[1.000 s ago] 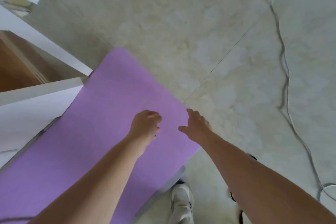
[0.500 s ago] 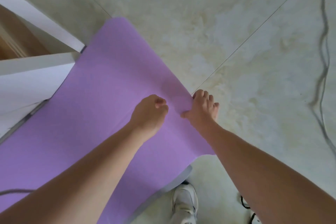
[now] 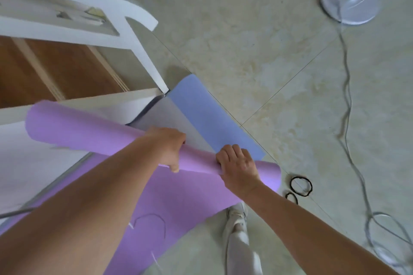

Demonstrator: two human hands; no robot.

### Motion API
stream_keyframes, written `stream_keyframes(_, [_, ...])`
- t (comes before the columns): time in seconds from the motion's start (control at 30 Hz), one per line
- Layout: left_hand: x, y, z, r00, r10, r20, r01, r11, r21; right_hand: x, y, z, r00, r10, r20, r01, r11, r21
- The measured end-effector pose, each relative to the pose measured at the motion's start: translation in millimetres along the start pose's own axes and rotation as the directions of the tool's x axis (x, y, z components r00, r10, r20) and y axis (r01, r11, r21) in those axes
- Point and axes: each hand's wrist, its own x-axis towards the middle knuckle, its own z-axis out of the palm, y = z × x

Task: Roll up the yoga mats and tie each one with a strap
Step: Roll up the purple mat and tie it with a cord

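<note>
Shelf at 10 o'clock. Purple mat: its rolled end crosses the centre and its flat part lies toward 7 o'clock. Left hand and right hand grip the roll, fingers curled over it. Blue mat at 12 o'clock of the hands. Two black straps lie on the floor at 3 o'clock of the right hand.

Part-rolled purple mat on the floor
The left hand and right hand grip its roll; blue mat at 12 o'clock, two black straps at 3 o'clock.
</note>
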Motion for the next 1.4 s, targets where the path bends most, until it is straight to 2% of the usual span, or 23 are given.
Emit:
stream_keyframes(0.07, [-63, -13, 10, 0.995, 0.005, -0.1, -0.016, 0.994, -0.104, -19, -37, -43, 0.998, 0.041, 0.043, -0.043, 0.998, 0.053])
stream_keyframes(0.2, [-193, -26, 43, 0.934, -0.015, -0.357, 0.023, 1.0, 0.019, -67, -135, -135, 0.967, 0.141, 0.211, -0.178, 0.97, 0.164])
stream_keyframes(0.3, [-290, -33, 72, 0.85, -0.029, -0.525, 0.093, 0.991, 0.097, -99, -228, -193, 0.968, 0.125, 0.217, -0.163, 0.971, 0.172])
stream_keyframes(0.37, [-352, -42, 89, 0.813, -0.05, -0.581, 0.121, 0.989, 0.084, -114, -286, -225, 0.977, 0.106, 0.187, -0.126, 0.987, 0.102])
stream_keyframes(0.43, [-413, -60, 101, 0.809, -0.075, -0.583, 0.114, 0.993, 0.03, -125, -335, -255, 0.988, 0.073, 0.138, -0.076, 0.997, 0.016])
stream_keyframes(0.57, [-532, -110, 116, 0.88, -0.116, -0.46, 0.0, 0.97, -0.243, -145, -410, -317, 0.993, -0.109, 0.046, 0.116, 0.976, -0.182])
stream_keyframes(0.7, [-620, -140, 136, 0.891, -0.242, -0.383, 0.041, 0.885, -0.463, -164, -467, -370, 0.967, -0.256, -0.003, 0.242, 0.917, -0.318])
stream_keyframes(0.8, [-660, -146, 152, 0.873, -0.299, -0.385, 0.094, 0.878, -0.469, -183, -508, -390, 0.971, -0.239, 0.03, 0.237, 0.925, -0.298])
stream_keyframes(0.87, [-683, -139, 167, 0.819, -0.341, -0.462, 0.15, 0.903, -0.402, -201, -534, -396, 0.969, -0.229, 0.091, 0.242, 0.954, -0.179])
stream_keyframes(0.93, [-700, -125, 183, 0.731, -0.357, -0.581, 0.232, 0.931, -0.28, -217, -552, -394, 0.965, -0.223, 0.135, 0.235, 0.969, -0.077])
stream_keyframes(1.0, [-709, -111, 202, 0.637, -0.363, -0.68, 0.311, 0.928, -0.204, -230, -563, -387, 0.97, -0.216, 0.114, 0.223, 0.974, -0.044])
stream_keyframes(1.07, [-714, -104, 224, 0.588, -0.365, -0.721, 0.319, 0.925, -0.208, -244, -570, -381, 0.969, -0.247, 0.021, 0.247, 0.964, -0.1])
stream_keyframes(1.23, [-737, -101, 271, 0.606, -0.349, -0.715, 0.136, 0.931, -0.339, -281, -589, -369, 0.915, -0.365, -0.173, 0.302, 0.903, -0.306])
stream_keyframes(1.3, [-746, -105, 283, 0.677, -0.343, -0.651, 0.02, 0.893, -0.45, -292, -597, -366, 0.931, -0.339, -0.138, 0.261, 0.878, -0.402])
stream_keyframes(1.37, [-755, -112, 295, 0.754, -0.314, -0.577, -0.108, 0.807, -0.581, -298, -607, -358, 0.944, -0.285, -0.163, 0.188, 0.876, -0.445])
stream_keyframes(1.4, [-759, -115, 303, 0.761, -0.298, -0.577, -0.152, 0.782, -0.605, -305, -615, -354, 0.945, -0.261, -0.194, 0.15, 0.879, -0.453])
